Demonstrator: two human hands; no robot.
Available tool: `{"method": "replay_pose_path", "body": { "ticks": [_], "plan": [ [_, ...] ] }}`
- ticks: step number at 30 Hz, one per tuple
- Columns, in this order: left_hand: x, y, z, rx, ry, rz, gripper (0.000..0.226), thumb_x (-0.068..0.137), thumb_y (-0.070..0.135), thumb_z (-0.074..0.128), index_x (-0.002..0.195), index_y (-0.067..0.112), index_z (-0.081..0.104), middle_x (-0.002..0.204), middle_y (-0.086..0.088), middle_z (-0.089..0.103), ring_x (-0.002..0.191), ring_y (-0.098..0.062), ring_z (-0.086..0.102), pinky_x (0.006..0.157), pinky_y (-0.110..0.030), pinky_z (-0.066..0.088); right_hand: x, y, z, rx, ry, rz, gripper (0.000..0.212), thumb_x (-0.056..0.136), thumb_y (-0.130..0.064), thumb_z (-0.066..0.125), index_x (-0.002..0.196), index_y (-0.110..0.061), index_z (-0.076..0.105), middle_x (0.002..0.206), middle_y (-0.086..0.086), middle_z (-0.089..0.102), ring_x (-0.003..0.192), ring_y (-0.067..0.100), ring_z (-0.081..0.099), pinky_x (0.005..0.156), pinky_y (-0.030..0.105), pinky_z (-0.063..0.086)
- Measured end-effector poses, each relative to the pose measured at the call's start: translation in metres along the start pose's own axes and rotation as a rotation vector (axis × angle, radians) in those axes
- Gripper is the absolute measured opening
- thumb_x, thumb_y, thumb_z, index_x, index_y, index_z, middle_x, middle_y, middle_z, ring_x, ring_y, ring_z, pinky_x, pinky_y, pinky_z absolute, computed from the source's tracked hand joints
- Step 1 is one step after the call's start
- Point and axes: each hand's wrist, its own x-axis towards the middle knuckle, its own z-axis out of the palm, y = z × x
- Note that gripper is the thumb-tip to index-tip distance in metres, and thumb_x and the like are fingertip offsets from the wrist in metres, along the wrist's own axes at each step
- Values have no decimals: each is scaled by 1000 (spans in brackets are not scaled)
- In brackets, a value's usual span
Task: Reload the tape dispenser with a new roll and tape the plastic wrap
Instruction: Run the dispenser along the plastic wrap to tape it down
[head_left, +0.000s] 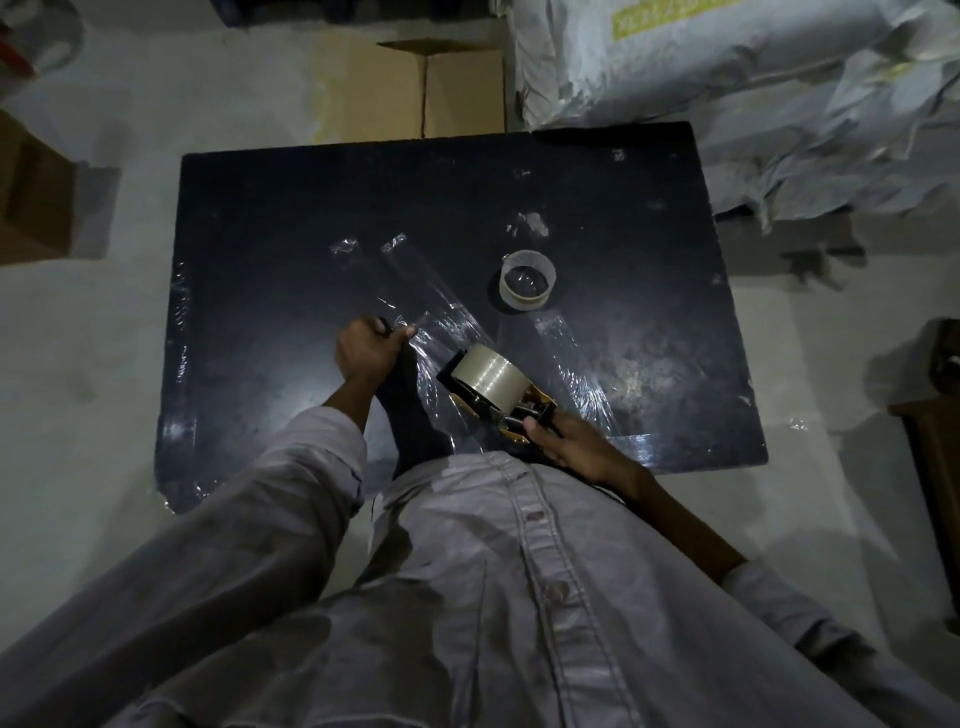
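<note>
Dispenser first: where did it sit, and was it loaded?

— The black-and-gold hand-held tape dispenser (506, 410) lay low over the near edge of the black rectangular desk (291, 218), carrying a full roll of pale clear tape (488, 378). The right hand (576, 449) gripped its handle, fingers wrapped round it.

And the wrap?

— Clear plastic wrap (447, 317) was stretched over the desk top, with glossy strips running diagonally away from the dispenser. The left hand (366, 351) rested on it just ahead of the roll, fingers curled and the thumb tip pressing the film. Whether it pinched a tape end there, I could not tell.

So which step was that?

— Reloading looked finished; a bare whitish cardboard core (528, 280) stood farther out on the desk. I judged the taping was under way.

What did the next move call for?

— Probably keeping the thumb down as an anchor while drawing the dispenser along the wrap, flat and steady, so the strip bonded without wrinkles.

Anything round the desk?

— A brown cardboard box (457, 88) and crumpled white sacks (727, 88) beyond its far edge.
</note>
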Motion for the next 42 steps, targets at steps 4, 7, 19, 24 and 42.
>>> {"method": "replay_pose_path", "body": {
  "ticks": [4, 7, 19, 24, 42],
  "plan": [
    [-2, 5, 8, 10, 45, 54, 45, 91, 47, 89, 79, 22, 53, 84, -4, 68, 87, -29, 68, 75, -34, 43, -1, -2, 1, -130, -12, -60, 79, 97, -90, 43, 140, -29, 69, 119, -8, 75, 109, 14, 70, 86, 28, 49],
    [-11, 1, 13, -49, 172, 25, 25, 101, 26, 76, 89, 15, 57, 88, -8, 65, 95, -38, 70, 77, -34, 39, -3, -1, 3, -125, -11, -82, 80, 98, -88, 45, 152, -32, 64, 132, -9, 72, 122, 14, 69, 93, 28, 49],
    [-72, -48, 19, 344, -181, 775, 70, 104, 21, 44, 173, 14, 35, 182, -9, 31, 170, -32, 25, 137, -56, 21, -2, 8, 9, 46, 12, -16, 18, 109, -61, 60, 101, -47, 69, 72, -37, 68, 67, -14, 61, 71, 25, 42],
    [-56, -33, 12, 441, -250, 729, 76, 106, 30, 43, 178, 21, 20, 187, -4, 13, 174, -27, 10, 137, -58, 19, 2, 10, 11, 110, 5, -21, 28, 105, -69, 62, 93, -45, 70, 64, -27, 64, 58, -8, 57, 65, 26, 39],
    [-59, -18, 1, 550, -397, 632, 74, 115, 30, 42, 176, 48, 6, 187, 5, -11, 173, -22, -13, 137, -60, 1, -6, 54, 13, 194, 29, 14, 66, 88, -91, 66, 76, -26, 63, 64, 0, 49, 59, 21, 45, 61, 43, 33]
  ]
}}
